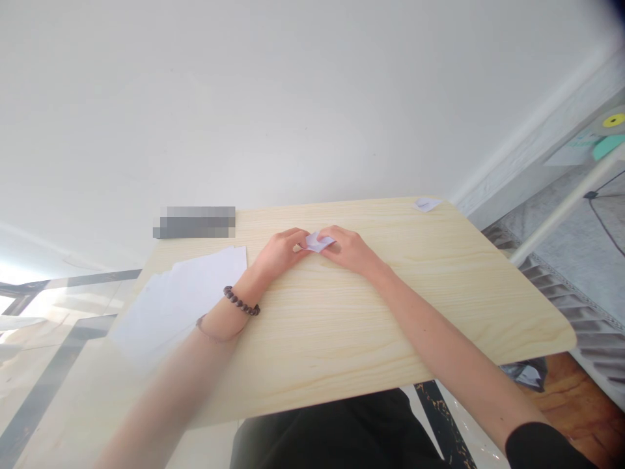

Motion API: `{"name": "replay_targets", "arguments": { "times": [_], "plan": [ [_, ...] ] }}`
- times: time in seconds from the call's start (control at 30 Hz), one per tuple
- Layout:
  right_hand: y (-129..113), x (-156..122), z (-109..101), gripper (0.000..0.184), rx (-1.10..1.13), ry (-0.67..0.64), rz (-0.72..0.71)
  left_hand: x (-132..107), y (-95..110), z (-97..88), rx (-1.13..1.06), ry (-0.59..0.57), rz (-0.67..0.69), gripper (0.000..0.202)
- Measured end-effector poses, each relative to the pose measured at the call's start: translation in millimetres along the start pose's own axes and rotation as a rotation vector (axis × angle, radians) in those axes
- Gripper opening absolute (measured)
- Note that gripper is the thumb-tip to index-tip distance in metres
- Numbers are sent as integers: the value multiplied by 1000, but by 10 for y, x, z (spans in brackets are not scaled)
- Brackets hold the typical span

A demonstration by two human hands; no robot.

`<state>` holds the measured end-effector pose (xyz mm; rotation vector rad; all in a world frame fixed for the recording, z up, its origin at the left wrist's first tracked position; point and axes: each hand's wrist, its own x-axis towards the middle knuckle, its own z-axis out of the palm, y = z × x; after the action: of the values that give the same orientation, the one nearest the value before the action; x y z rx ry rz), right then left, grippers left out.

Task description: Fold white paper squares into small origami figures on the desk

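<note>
A small piece of folded white paper is held between my two hands over the middle of the table. My left hand pinches its left side, fingers bent. On the opposite side, my right hand grips it with thumb below and fingers above. The paper's exact folds are too small to make out, and the fingers cover parts of its edges. A dark beaded bracelet and a thin band circle my left wrist.
Several white paper sheets lie overlapping on the left of the wooden table. Another folded paper piece rests at the far right corner. A pixelated grey block covers the far left corner. The white wall stands behind.
</note>
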<state>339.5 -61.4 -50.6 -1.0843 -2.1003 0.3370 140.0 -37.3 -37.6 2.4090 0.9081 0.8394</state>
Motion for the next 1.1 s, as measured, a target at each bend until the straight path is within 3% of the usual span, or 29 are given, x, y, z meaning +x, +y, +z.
{"name": "replay_targets", "arguments": {
  "times": [0.4,1.1],
  "plan": [
    [77,-13,6,16,-48,-2,-32,-5,-24,10,61,-14,58,13],
    [-27,-17,-18,18,-49,30,-4,2,-62,31,40,16,63,11]
  ]
}}
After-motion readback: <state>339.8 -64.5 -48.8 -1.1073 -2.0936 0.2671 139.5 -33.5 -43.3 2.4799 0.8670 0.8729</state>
